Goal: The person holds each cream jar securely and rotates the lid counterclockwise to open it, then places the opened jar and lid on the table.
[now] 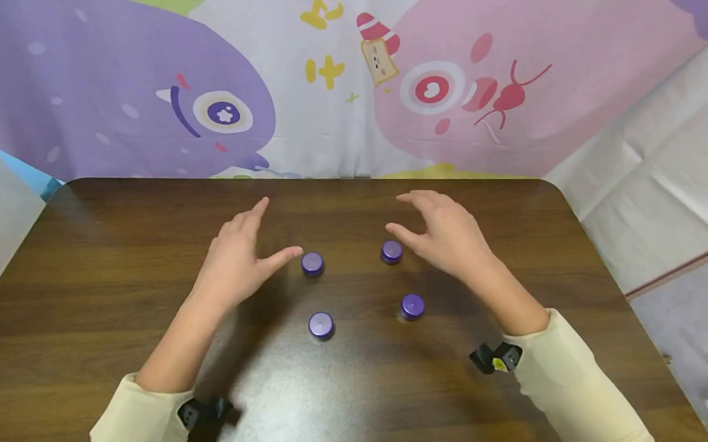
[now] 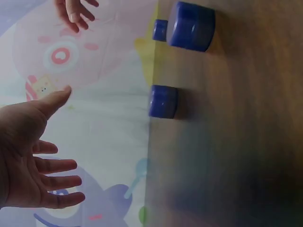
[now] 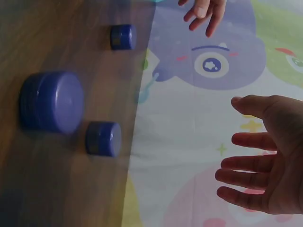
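Several small round jars with purple lids stand upright on the brown wooden table (image 1: pixel 122 273). Two are farther back, a back left jar (image 1: pixel 312 264) and a back right jar (image 1: pixel 391 251); nearer are a front left jar (image 1: pixel 320 325) and a front right jar (image 1: pixel 412 306). My left hand (image 1: pixel 230 261) hovers to the left of them, fingers extended, its thumb tip close to the back left jar in the head view. On the other side my right hand (image 1: pixel 447 236) is held up with spread fingers, thumb over by the back right jar. Neither hand holds anything.
Behind the table's far edge hangs a cartoon-printed cloth (image 1: pixel 325 136) with a purple and a pink figure. White cloth (image 1: pixel 657 165) hangs at the right side. Black wrist cameras (image 1: pixel 496 358) sit at both cream sleeves (image 1: pixel 572 376).
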The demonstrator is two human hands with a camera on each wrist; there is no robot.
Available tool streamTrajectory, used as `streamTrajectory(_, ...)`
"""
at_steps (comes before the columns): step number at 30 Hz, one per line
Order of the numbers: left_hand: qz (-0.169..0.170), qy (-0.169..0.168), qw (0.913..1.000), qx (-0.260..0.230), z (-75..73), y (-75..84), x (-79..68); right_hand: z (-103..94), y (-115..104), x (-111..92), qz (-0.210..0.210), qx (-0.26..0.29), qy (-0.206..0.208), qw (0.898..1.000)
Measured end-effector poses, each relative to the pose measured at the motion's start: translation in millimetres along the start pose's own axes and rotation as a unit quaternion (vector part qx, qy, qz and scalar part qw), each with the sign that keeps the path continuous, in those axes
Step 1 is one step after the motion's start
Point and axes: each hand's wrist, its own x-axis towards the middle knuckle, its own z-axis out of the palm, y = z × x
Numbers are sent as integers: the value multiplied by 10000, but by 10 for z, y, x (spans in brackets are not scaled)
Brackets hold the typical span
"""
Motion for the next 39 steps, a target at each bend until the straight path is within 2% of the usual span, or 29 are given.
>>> streamTrajectory(4,40,-120,9999,-80,79,-14,-28,70,-46,-5,-168,74,56,9998)
streamTrajectory(10,-55,-395,9990,-217,193,-36,-54,177,-129,4,-239,128,-178,9995)
streamTrajectory(19,-160,-632,9971,-394,275,-73,-78,342,-246,22,-455,250,-277,9983)
streamTrajectory(30,-525,-961,9929,-456,402,-68,-35,617,-397,57,-630,333,-540,9960)
streamTrajectory(39,-649,-1159,9901,-451,503,-20,12,819,-555,97,-726,405,-850,9929)
